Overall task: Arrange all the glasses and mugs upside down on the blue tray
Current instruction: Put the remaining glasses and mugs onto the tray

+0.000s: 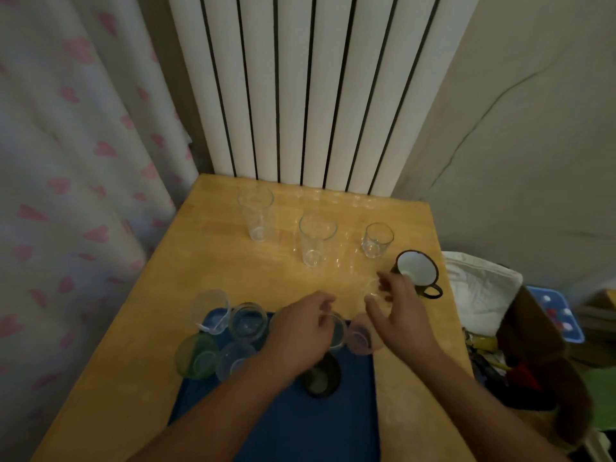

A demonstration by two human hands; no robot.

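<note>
The blue tray (283, 425) lies at the table's near edge. Several glasses stand upside down on it: a clear mug (211, 311), a clear glass (248, 321), a green glass (196, 356), another clear one (233, 360), a pinkish glass (361, 333) and a dark mug (321, 378). My left hand (300, 331) curls round a clear glass (338, 328) on the tray. My right hand (396, 311) hovers above the tray's far right corner with a faint, blurred small clear glass (372, 290) between thumb and fingers.
Three clear glasses stand upright on the wooden table (206, 261): a tall one (256, 216), a middle one (315, 240) and a short one (376, 240). A dark mug with a white inside (416, 270) sits near the right edge. Radiator behind, curtain left, clutter right.
</note>
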